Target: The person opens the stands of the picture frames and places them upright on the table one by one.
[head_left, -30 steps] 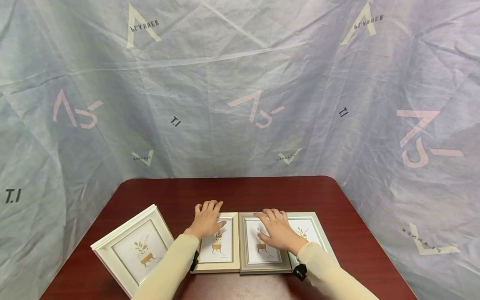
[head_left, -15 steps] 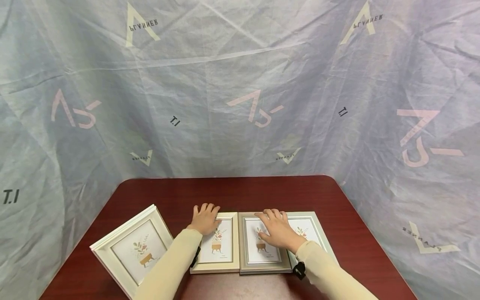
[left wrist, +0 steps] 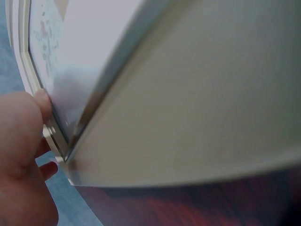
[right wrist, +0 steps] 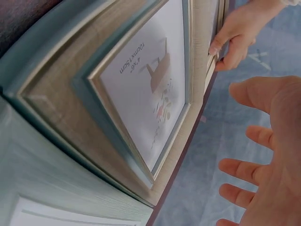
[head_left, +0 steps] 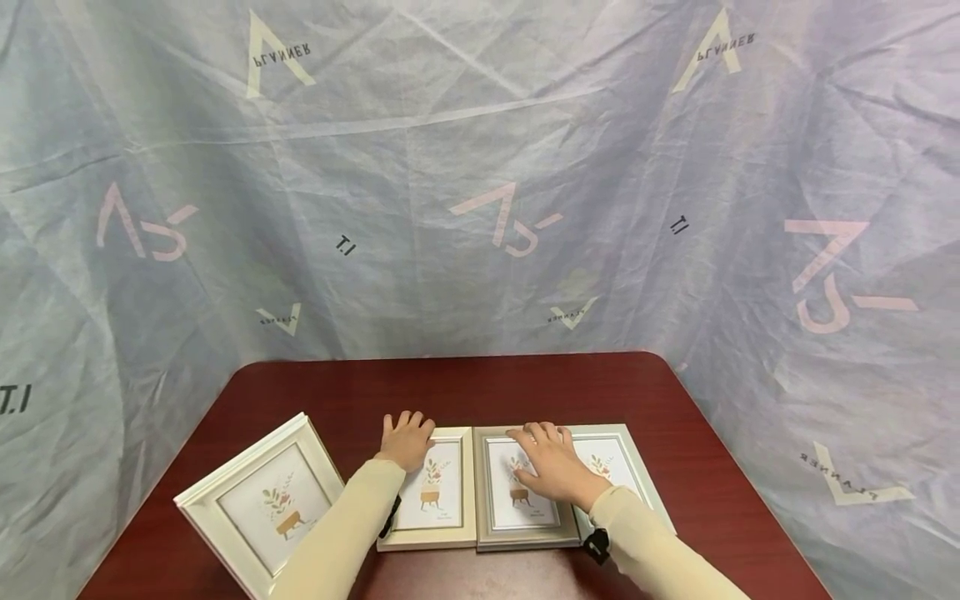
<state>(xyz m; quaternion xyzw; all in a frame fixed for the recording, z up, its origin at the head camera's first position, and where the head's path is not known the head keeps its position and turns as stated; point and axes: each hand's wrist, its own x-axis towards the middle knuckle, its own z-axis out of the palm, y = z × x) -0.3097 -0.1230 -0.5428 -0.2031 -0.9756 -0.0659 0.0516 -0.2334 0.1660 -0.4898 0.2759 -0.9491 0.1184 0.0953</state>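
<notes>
Three picture frames lie flat side by side: a cream picture frame (head_left: 432,537), a taupe picture frame (head_left: 525,537) and a pale grey-green picture frame (head_left: 637,467). My left hand (head_left: 407,442) pinches the far left edge of the cream one, thumb on its front border and fingers around the outside, as the left wrist view shows. Over the taupe frame hovers my right hand (head_left: 558,475), fingers spread and holding nothing; the right wrist view shows it apart from the frame. Another cream picture frame (head_left: 255,508) stands propped at a slant by my left forearm.
Dark red wood of the table (head_left: 352,387) shows behind the frames. A grey printed cloth (head_left: 420,317) hangs around its back and sides. Dark wrist straps sit at both cuffs, the right strap (head_left: 597,546) close over the grey-green frame's near edge.
My left hand has shifted slightly left and its thumb has drawn from over the picture to the cream frame's edge. My right hand stays nearly still, and the frames keep their places.
</notes>
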